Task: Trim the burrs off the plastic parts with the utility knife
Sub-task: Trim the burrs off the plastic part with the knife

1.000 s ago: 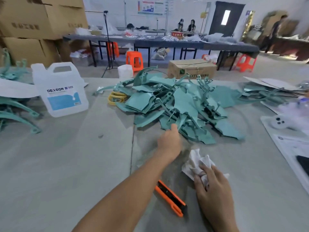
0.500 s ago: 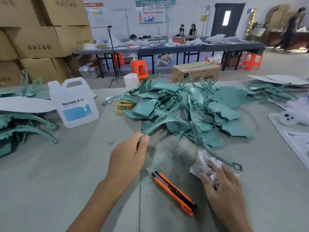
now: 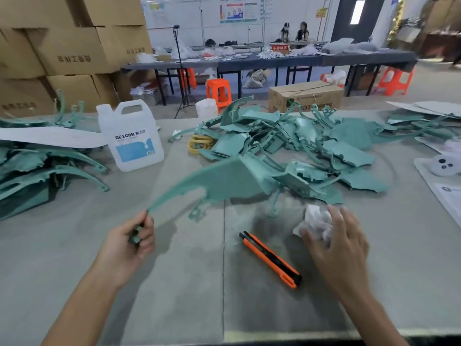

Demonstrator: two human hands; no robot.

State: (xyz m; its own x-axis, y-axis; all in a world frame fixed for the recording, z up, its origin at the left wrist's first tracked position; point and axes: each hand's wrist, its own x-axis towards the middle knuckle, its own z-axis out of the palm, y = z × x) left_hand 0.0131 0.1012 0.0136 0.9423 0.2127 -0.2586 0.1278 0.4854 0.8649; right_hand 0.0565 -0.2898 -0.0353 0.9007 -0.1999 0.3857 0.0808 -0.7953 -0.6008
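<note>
Gripping the teal part (image 3: 224,181) by its tip, left hand (image 3: 127,243) curls; right hand (image 3: 341,248) splays over tissue (image 3: 315,218); knife (image 3: 270,259) between.

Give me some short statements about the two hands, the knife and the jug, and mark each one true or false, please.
1. The left hand grips the thin end of a green plastic part. True.
2. The right hand holds the utility knife. False: the knife lies on the table between the hands, and no hand touches it.
3. The white jug lies on its side. False: it stands upright.
4. A crumpled white tissue lies right by the right hand. True.
</note>
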